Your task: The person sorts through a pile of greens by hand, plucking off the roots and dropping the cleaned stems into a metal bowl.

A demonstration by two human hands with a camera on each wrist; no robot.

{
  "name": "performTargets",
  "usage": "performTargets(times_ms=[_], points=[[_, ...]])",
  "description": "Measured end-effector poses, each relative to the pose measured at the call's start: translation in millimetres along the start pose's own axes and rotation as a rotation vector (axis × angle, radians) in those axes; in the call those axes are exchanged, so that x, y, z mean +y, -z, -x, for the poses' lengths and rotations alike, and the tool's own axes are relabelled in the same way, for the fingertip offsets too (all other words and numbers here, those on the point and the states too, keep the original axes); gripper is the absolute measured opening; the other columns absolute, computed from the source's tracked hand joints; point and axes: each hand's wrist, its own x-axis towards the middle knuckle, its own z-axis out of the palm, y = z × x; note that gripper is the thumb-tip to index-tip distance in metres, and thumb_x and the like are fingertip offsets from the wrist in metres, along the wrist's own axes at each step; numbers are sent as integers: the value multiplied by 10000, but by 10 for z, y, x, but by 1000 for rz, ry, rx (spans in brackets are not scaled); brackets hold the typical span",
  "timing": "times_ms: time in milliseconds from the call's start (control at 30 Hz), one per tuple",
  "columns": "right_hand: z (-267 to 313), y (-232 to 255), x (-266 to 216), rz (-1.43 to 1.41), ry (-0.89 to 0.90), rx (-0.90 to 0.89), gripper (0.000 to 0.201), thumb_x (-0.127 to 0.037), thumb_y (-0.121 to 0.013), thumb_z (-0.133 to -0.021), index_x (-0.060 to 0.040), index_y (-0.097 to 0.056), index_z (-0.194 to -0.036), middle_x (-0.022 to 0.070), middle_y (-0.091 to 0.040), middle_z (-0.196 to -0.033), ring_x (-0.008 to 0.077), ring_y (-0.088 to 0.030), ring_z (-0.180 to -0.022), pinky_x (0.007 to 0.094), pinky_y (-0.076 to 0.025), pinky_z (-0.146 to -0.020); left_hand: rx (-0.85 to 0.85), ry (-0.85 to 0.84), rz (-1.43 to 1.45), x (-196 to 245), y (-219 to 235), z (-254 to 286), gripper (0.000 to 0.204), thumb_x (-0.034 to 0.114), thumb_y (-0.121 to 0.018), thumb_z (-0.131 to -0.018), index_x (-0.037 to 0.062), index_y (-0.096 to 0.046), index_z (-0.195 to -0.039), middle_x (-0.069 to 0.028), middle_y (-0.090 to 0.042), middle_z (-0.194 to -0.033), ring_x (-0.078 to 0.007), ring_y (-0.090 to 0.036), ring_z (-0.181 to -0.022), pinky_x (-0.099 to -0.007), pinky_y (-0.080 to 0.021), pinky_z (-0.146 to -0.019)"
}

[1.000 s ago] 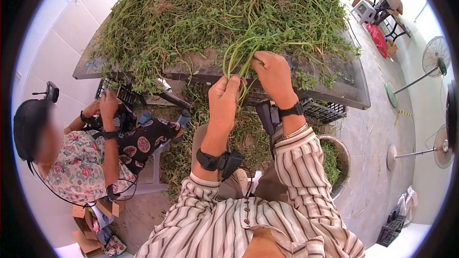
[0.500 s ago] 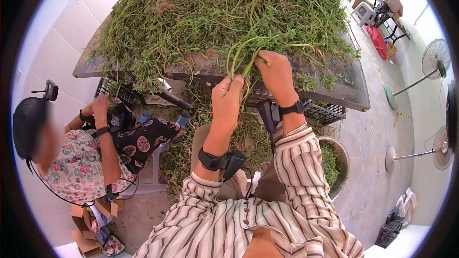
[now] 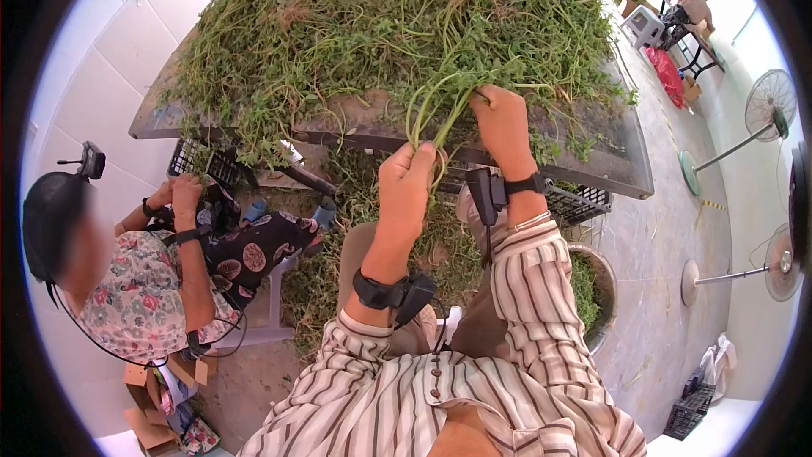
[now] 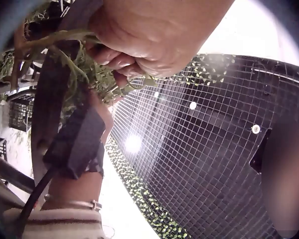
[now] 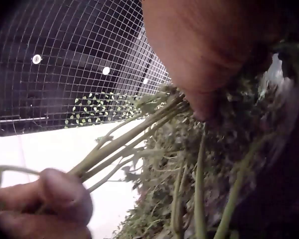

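Note:
A small bunch of long green stems (image 3: 433, 123) with leafy ends is held over the near edge of the table. My left hand (image 3: 404, 188) pinches its lower end between thumb and fingers. Curled beside the upper part, my right hand (image 3: 506, 131) has its fingertips on the stems, as the right wrist view shows with the stems (image 5: 132, 137) running from one hand to the other. Behind both hands, a large heap of leafy green plants (image 3: 381, 17) covers the dark tabletop (image 3: 613, 148). In the left wrist view, my left hand (image 4: 149, 35) hides much of the bunch.
Loose plants (image 3: 313, 309) litter the floor under the table. Black crates (image 3: 579, 201) stand beneath it, and a round tub (image 3: 605, 275) of greens is by my right leg. Another person (image 3: 144, 288) sits at left. Standing fans (image 3: 770, 101) are at right.
My right hand has shifted right, away from my left hand. The left hand has moved slightly down and right, still pinching the stems. The seated person's hands have come down and together.

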Motion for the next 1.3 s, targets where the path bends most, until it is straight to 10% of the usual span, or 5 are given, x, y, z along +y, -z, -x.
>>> performTargets(times_ms=[467,700,933,1100,1300], points=[[-39,150,-3,-216,-209,-32,196,-117,-587,-761,51,-615,-855,238,-559,-697,396,-524,-648,390,-421,-602,-6,-6,9,7,-86,-13,266,246,-497,-907,14,-596,-822,85,-308,-510,-21,-228,-434,-217,-191,-417],[-73,327,113,-739,-502,-371,187,-132,-624,-776,24,-649,-877,25,-587,-652,45,-448,-558,241,-334,-476,61,61,141,79,48,-9,245,229,-526,-897,1,-588,-830,67,-351,-505,-33,-287,-413,-207,-223,-404],[-62,478,-15,-1126,-562,-549,113,-111,-603,-832,-10,-617,-880,50,-639,-803,39,-404,-460,201,-307,-406,92,-11,266,102,197,-182,248,234,-543,-888,-1,-562,-812,39,-366,-490,-54,-304,-388,-212,-236,-387],[23,382,-111,-1162,-503,-445,160,-143,-587,-824,9,-626,-794,-53,-490,-599,26,-391,-523,212,-294,-442,109,2,224,83,167,-144,248,241,-543,-888,6,-563,-808,37,-366,-482,-58,-312,-391,-219,-235,-389],[41,198,-116,-269,5,16,177,-138,-560,-733,34,-542,-694,126,-458,-543,264,-394,-483,327,-355,-492,58,32,162,44,137,-105,255,250,-536,-890,11,-570,-810,44,-370,-487,-53,-323,-400,-218,-250,-395]])
